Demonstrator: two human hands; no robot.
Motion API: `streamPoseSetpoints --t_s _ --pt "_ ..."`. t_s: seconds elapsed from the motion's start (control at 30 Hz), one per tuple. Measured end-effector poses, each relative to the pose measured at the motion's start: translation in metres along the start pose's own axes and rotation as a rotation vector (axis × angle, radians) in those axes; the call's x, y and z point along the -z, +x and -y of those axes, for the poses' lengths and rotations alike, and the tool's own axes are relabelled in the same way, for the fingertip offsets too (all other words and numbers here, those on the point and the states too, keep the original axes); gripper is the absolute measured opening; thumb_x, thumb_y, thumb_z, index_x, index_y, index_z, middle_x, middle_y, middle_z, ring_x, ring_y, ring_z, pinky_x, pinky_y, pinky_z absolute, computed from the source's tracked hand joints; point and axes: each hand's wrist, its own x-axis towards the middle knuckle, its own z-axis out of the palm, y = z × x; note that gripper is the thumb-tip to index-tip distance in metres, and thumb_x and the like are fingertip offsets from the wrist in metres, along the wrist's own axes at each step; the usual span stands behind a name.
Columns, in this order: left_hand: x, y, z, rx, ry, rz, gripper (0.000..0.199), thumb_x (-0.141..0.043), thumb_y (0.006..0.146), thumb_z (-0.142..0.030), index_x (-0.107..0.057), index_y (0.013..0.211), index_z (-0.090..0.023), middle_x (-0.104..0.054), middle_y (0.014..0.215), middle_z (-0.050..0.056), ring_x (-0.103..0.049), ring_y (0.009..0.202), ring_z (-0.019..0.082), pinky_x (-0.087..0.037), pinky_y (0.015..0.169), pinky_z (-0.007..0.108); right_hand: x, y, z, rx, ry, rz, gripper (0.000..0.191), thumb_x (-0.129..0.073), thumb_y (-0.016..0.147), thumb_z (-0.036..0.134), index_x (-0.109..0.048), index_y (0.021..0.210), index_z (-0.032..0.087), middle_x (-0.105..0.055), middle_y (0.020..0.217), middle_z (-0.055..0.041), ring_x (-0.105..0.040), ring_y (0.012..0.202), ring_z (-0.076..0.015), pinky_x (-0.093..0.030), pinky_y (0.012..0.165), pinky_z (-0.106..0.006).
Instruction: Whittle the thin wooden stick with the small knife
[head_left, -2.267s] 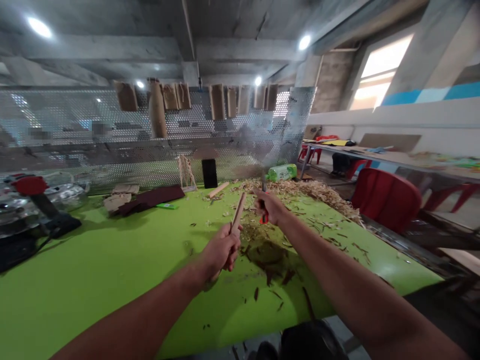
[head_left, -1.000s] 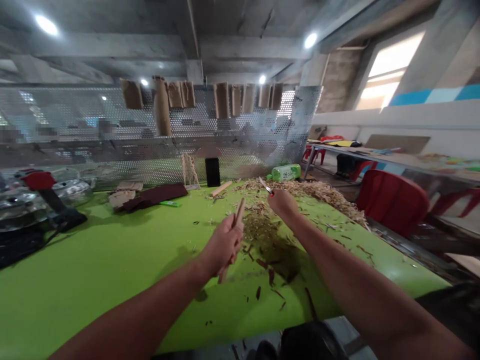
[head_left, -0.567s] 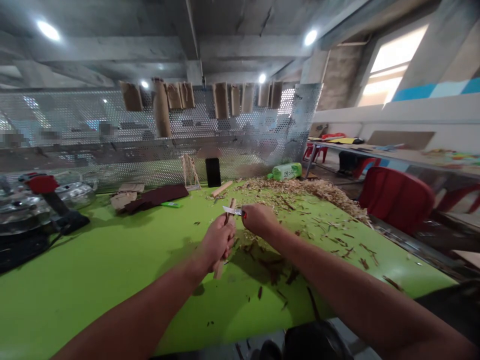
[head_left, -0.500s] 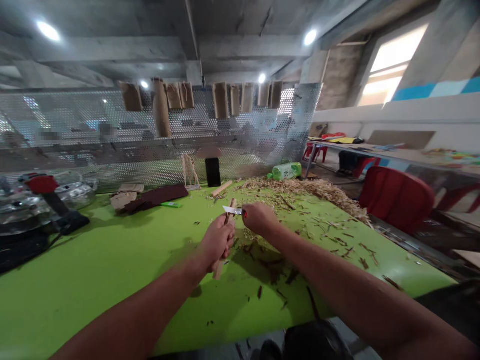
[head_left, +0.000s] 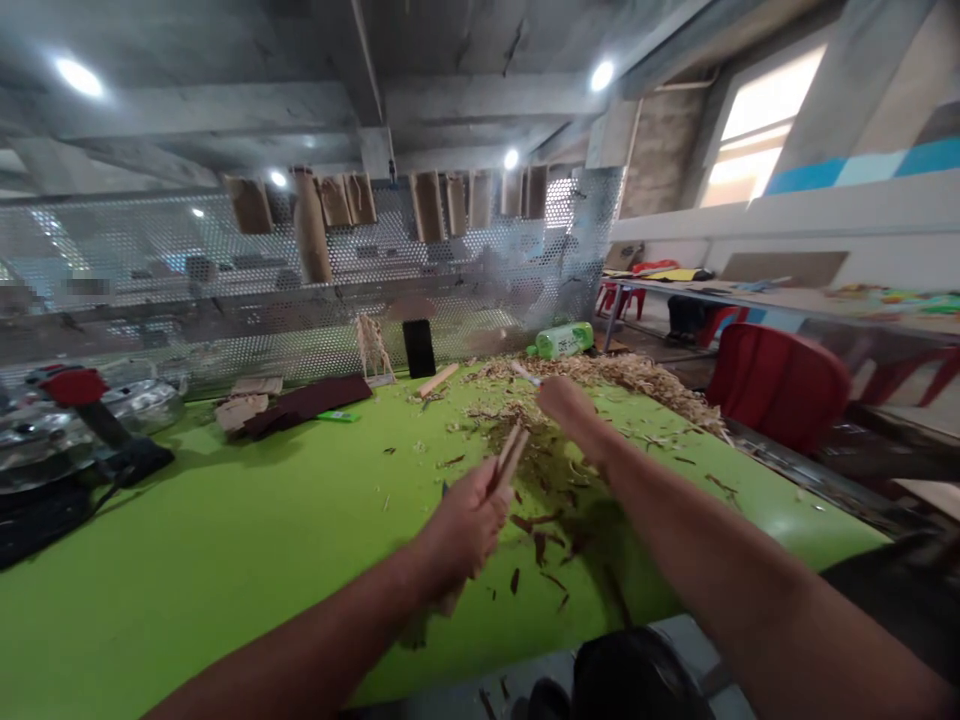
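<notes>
Stick (head_left: pixel 513 452) gripped in left hand (head_left: pixel 466 525), knife (head_left: pixel 524 373) in right hand (head_left: pixel 568 405), above green table (head_left: pixel 262 530).
Left fingers are closed around the stick's middle, its top tilted far and right. Right fingers are curled around the knife handle, mostly hidden; blade is held apart from the stick. Shavings (head_left: pixel 649 385) are heaped far right, by a bottle (head_left: pixel 564 341).

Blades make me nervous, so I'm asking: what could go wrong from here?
The knife in the right hand is unsheathed, and the left hand gripping the wooden stick wears no glove, so a slip might cut it. Also, the wood shavings heaped along the right edge of the green table could spill off if brushed.
</notes>
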Motion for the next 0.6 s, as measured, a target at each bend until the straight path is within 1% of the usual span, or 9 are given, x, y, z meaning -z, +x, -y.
streamPoseSetpoints --t_s 0.03,0.07,0.1,0.17,0.23,0.3,0.37,0.47,0.6 --pt "-0.001 0.001 0.002 -0.003 -0.027 0.024 0.044 -0.054 0.093 -0.04 -0.048 0.132 -0.021 -0.046 0.066 -0.006 -0.033 0.043 0.005 -0.032 0.039 0.016 0.003 0.005 -0.009 -0.048 0.014 -0.019 0.037 -0.044 0.087 0.019 -0.072 0.111 0.011 -0.071 0.105 -0.0217 -0.069 0.092 -0.0262 -0.046 0.071 -0.029" --pt "0.001 0.003 0.003 0.004 -0.057 0.014 0.045 -0.051 0.094 -0.041 -0.046 0.134 -0.022 -0.047 0.067 -0.006 -0.032 0.042 0.005 -0.032 0.038 0.016 0.004 0.008 -0.014 -0.076 0.042 -0.061 0.038 -0.044 0.087 0.02 -0.072 0.112 0.012 -0.071 0.105 -0.021 -0.069 0.092 -0.0261 -0.045 0.071 -0.028" --pt "0.005 0.007 0.005 0.002 -0.09 -0.017 0.045 -0.049 0.094 -0.041 -0.044 0.135 -0.022 -0.047 0.067 -0.006 -0.032 0.041 0.005 -0.031 0.037 0.016 0.004 0.007 -0.015 -0.075 0.066 -0.098 0.038 -0.044 0.088 0.021 -0.072 0.111 0.013 -0.072 0.105 -0.0195 -0.069 0.092 -0.0257 -0.045 0.07 -0.028" --pt "0.017 0.017 0.008 -0.009 -0.144 -0.083 0.043 -0.048 0.095 -0.039 -0.042 0.135 -0.024 -0.046 0.066 -0.007 -0.031 0.041 0.005 -0.029 0.035 0.015 -0.001 -0.003 -0.003 0.008 0.105 -0.155 0.036 -0.044 0.089 0.026 -0.073 0.108 0.018 -0.073 0.099 -0.0156 -0.069 0.087 -0.0237 -0.043 0.068 -0.026" --pt "0.028 0.025 0.011 -0.017 -0.17 -0.123 0.041 -0.048 0.094 -0.037 -0.042 0.132 -0.024 -0.044 0.065 -0.008 -0.031 0.04 0.005 -0.028 0.035 0.015 -0.008 -0.021 0.02 0.166 0.093 -0.18 0.033 -0.045 0.089 0.029 -0.074 0.103 0.02 -0.074 0.094 -0.0126 -0.068 0.083 -0.0221 -0.041 0.068 -0.026" --pt "0.034 0.03 0.013 -0.023 -0.173 -0.146 0.037 -0.049 0.093 -0.039 -0.045 0.127 -0.023 -0.042 0.064 -0.008 -0.031 0.039 0.005 -0.027 0.034 0.015 -0.014 -0.041 0.043 0.316 0.047 -0.171 0.031 -0.046 0.088 0.031 -0.074 0.098 0.021 -0.074 0.09 -0.0115 -0.068 0.081 -0.0216 -0.041 0.068 -0.025" --pt "0.034 0.031 0.013 -0.032 -0.156 -0.171 0.032 -0.049 0.092 -0.04 -0.047 0.119 -0.022 -0.042 0.063 -0.009 -0.03 0.038 0.005 -0.027 0.034 0.015 -0.017 -0.057 0.057 0.407 -0.004 -0.137 0.031 -0.046 0.088 0.031 -0.075 0.095 0.021 -0.074 0.088 -0.0115 -0.068 0.081 -0.0218 -0.041 0.068 -0.026" --pt "0.027 0.028 0.01 -0.041 -0.119 -0.202 0.024 -0.05 0.092 -0.038 -0.048 0.109 -0.022 -0.041 0.063 -0.009 -0.028 0.037 0.004 -0.025 0.032 0.015 -0.016 -0.068 0.065 0.445 -0.062 -0.093 0.033 -0.043 0.089 0.031 -0.075 0.095 0.022 -0.074 0.087 -0.0118 -0.068 0.079 -0.022 -0.042 0.068 -0.027" --pt "0.024 0.025 0.007 -0.03 -0.105 -0.208 0.021 -0.05 0.092 -0.039 -0.049 0.104 -0.022 -0.04 0.062 -0.009 -0.027 0.038 0.004 -0.025 0.033 0.015 -0.015 -0.066 0.062 0.423 -0.102 -0.065 0.035 -0.041 0.091 0.03 -0.074 0.099 0.021 -0.074 0.09 -0.0133 -0.069 0.082 -0.0222 -0.044 0.07 -0.027"
